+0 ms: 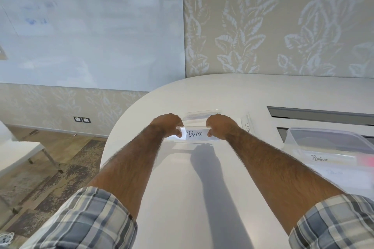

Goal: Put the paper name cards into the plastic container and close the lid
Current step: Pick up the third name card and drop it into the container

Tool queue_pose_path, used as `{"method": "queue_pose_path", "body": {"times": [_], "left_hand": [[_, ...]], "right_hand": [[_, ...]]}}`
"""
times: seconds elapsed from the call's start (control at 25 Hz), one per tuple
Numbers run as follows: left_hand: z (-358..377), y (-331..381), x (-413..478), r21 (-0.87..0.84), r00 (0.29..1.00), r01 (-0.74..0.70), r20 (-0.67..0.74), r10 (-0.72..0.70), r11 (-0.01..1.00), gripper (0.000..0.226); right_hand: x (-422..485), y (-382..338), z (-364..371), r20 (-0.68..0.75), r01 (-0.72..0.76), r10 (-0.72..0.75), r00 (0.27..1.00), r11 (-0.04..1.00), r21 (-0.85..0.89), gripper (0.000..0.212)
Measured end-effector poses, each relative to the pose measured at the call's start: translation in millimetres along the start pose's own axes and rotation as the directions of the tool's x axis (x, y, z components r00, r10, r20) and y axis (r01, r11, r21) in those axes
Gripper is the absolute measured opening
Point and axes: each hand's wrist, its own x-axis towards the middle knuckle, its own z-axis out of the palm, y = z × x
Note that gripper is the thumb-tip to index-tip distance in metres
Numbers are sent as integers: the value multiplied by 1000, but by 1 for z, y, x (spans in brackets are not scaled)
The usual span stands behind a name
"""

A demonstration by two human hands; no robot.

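Note:
A clear acrylic name card holder [194,134] with a paper card reading "BEAR" is held above the white table [182,188]. My left hand [168,124] pinches its left end and my right hand [219,125] pinches its right end. Just behind it a second clear holder [199,114] lies on the table. Another card holder [248,125] lies flat to the right. The clear plastic container [332,159] sits at the right edge, with a card reading "PENGUIN" [323,158] visible inside it.
A grey cable slot [319,115] runs across the table behind the container. A whiteboard [91,26] hangs on the patterned wall. A white chair [18,151] stands on the floor to the left, beyond the table's curved edge.

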Motion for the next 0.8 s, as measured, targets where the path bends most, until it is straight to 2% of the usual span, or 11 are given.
{"method": "queue_pose_path", "body": {"times": [0.4, 0.8], "left_hand": [[-40, 148, -32, 40, 992, -60, -108, 64, 997, 43], [-40, 321, -39, 77, 975, -156, -148, 166, 985, 43]], "right_hand": [[-98, 103, -77, -94, -28, 23, 995, 999, -43, 41], [-202, 238, -117, -123, -141, 136, 983, 990, -31, 41]]}}
